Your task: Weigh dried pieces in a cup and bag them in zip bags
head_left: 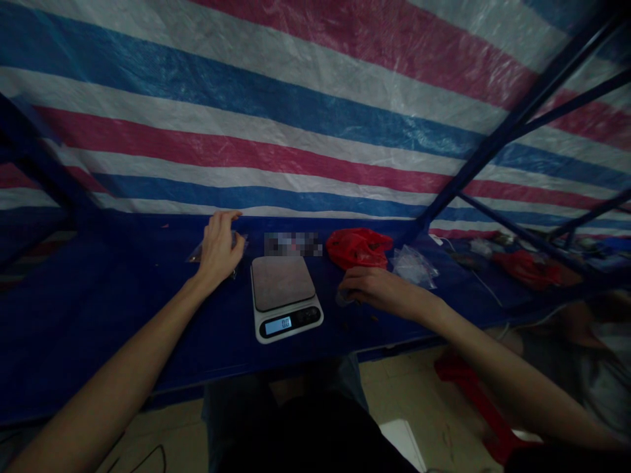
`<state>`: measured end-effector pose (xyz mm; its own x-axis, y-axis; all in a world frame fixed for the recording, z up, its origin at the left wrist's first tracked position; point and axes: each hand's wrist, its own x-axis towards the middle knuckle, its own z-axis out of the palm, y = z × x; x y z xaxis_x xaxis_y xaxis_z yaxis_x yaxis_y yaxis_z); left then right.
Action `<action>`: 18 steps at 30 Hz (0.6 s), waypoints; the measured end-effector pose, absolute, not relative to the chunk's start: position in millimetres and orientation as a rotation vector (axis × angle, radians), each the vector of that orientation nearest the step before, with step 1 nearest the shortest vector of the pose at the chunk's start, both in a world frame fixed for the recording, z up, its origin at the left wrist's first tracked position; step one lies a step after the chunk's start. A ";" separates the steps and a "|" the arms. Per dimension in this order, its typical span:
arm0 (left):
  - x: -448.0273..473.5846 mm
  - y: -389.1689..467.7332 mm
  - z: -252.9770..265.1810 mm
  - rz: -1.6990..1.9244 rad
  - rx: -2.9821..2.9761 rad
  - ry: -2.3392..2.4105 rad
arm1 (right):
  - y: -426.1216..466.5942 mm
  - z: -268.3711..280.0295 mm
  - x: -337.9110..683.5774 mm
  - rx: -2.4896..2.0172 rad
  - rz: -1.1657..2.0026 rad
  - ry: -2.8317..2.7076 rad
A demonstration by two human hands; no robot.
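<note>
A white kitchen scale (283, 284) with a silver pan lies between my hands, its lit display reading 0.0. My left hand (221, 249) is to the left of it, fingers stretched out and thumb apart, over a small clear plastic bag (196, 255) on the blue shelf. Right of the scale, my right hand (367, 286) has its fingers curled together on another small clear bag (341, 297); its contents are mostly hidden. Just behind this hand sits a crumpled red plastic bag (359, 247). A stack of empty clear bags (414, 266) lies by my right wrist.
The blue shelf (207, 348) has dark blue metal posts (473, 161) and a striped tarp (276, 98) behind it. A blurred label-like patch (293, 244) is beyond the scale. Another red bag (530, 269) and a person's arm (582, 325) are at the right. A red stool (476, 401) stands below.
</note>
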<state>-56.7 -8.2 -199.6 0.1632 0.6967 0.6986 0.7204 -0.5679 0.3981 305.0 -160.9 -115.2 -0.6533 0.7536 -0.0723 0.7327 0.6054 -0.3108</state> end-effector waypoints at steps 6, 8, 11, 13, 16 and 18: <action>-55.7 -7.8 -200.9 -1.351 -2.384 -1.450 | -159.9 -107.6 302.4 -1.238 0.542 -2.769; -55.8 -8.5 -201.0 -1.331 -2.393 -1.441 | -159.8 -105.0 302.4 -1.225 0.555 -2.784; -56.5 -8.9 -200.7 -1.322 -2.399 -1.443 | -163.5 -105.2 306.9 -1.299 0.506 -2.715; -57.0 -8.4 -200.9 -1.327 -2.401 -1.449 | -169.9 -110.4 312.8 -1.394 0.443 -2.611; -56.6 -7.1 -202.0 -1.324 -2.405 -1.455 | -181.2 -126.6 321.0 -1.503 0.439 -2.511; -55.4 -6.9 -202.7 -1.310 -2.409 -1.458 | -183.9 -140.5 321.7 -1.530 0.484 -2.495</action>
